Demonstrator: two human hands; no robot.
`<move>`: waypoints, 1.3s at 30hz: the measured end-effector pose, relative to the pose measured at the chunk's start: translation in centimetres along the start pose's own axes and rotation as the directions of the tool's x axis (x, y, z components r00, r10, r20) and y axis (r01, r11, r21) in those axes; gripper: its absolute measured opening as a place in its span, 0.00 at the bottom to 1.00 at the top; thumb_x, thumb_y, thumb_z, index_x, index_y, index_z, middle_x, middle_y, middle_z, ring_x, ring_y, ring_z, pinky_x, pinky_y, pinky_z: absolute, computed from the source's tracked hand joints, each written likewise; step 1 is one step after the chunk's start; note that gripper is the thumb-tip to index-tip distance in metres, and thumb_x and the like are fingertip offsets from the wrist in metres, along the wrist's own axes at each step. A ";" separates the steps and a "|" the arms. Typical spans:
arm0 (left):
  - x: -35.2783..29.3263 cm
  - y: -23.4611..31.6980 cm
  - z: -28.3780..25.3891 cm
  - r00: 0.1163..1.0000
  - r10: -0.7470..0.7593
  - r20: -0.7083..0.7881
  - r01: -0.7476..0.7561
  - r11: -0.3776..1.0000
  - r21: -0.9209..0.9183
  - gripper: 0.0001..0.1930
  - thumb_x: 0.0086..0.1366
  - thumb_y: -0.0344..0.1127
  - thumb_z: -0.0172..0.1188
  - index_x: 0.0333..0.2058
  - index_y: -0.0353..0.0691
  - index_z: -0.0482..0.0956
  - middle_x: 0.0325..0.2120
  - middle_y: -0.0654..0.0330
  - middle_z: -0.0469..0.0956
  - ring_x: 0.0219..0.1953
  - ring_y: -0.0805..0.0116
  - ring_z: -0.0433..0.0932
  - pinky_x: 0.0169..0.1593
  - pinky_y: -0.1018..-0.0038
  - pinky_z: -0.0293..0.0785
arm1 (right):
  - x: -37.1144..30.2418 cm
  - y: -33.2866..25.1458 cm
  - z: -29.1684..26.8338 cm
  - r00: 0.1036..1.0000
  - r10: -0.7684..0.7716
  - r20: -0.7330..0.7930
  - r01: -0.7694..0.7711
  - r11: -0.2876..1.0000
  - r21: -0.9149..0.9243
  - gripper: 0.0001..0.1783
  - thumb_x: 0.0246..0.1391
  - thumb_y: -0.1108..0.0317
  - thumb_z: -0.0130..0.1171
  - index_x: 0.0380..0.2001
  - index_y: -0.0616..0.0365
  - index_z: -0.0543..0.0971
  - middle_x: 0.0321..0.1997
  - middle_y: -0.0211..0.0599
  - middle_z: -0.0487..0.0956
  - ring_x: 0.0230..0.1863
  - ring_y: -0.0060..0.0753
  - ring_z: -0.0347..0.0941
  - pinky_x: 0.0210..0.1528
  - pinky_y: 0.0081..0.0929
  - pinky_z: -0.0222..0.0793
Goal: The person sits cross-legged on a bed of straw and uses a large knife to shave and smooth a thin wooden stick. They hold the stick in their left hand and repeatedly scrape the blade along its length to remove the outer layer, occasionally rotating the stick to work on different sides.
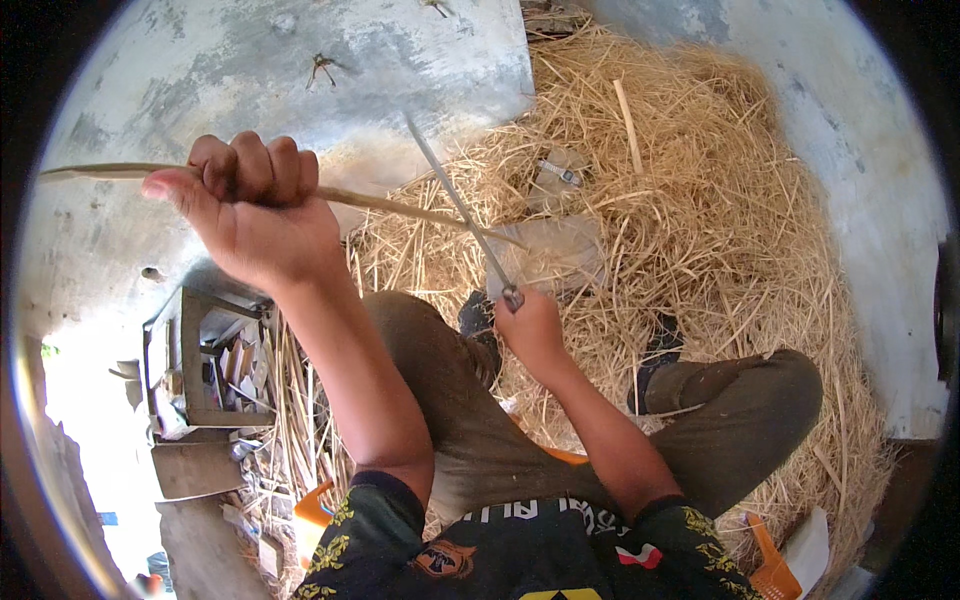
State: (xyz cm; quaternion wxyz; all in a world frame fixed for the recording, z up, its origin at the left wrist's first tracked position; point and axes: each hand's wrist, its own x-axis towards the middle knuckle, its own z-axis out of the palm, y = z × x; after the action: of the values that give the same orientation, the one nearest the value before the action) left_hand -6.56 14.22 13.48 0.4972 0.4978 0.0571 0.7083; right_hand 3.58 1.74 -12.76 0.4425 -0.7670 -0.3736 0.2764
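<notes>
My left hand [262,205] is raised at the left, its fingers wrapped round a long thin wooden strip [390,206]. One end of the strip runs out to the far left; the other slopes down to the right, above the shavings. Lower and nearer the middle, my right hand [530,328] is closed on the handle of a knife [436,165]. Its long narrow blade points up and to the left. Blade and strip cross just above my right hand; whether they touch, I cannot tell.
Pale curly shavings [720,190] are heaped between my legs and the grey walls [400,60]. A flat grey slab [555,250] lies among them. On the left stand a wooden frame box [185,370] and long strips [300,400]. Orange chair parts [768,560] flank me.
</notes>
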 end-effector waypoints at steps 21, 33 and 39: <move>-1.5 0.8 1.0 0.998 -0.015 0.062 0.015 1.000 0.005 0.29 0.66 0.67 0.51 0.19 0.51 0.56 0.13 0.72 0.46 0.16 0.78 0.41 0.21 0.74 0.36 | -0.8 -4.2 -2.4 0.999 -0.011 0.043 0.007 0.997 0.079 0.16 0.51 0.62 0.61 0.28 0.69 0.80 0.27 0.59 0.80 0.32 0.62 0.79 0.38 0.47 0.74; -1.9 0.9 1.3 0.991 -0.040 0.125 0.047 0.998 -0.049 0.29 0.65 0.67 0.52 0.19 0.52 0.57 0.12 0.73 0.46 0.15 0.79 0.41 0.20 0.75 0.36 | -0.6 -3.0 -1.6 0.995 -0.084 -0.047 0.090 0.986 0.141 0.15 0.51 0.65 0.59 0.19 0.68 0.76 0.16 0.49 0.75 0.18 0.43 0.74 0.26 0.39 0.67; -1.8 0.8 0.7 0.996 0.007 0.093 -0.007 1.000 0.004 0.29 0.66 0.67 0.51 0.19 0.52 0.56 0.13 0.72 0.46 0.16 0.79 0.41 0.20 0.75 0.37 | 0.0 4.1 1.0 0.988 0.151 0.013 -0.152 0.987 0.056 0.17 0.50 0.65 0.59 0.17 0.69 0.75 0.13 0.44 0.73 0.17 0.35 0.71 0.24 0.37 0.65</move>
State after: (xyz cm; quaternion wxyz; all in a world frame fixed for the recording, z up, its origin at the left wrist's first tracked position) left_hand -6.55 12.17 13.17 0.4958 0.5313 0.0336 0.6861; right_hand 4.12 0.87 -16.83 0.4400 -0.7791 -0.3083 0.3231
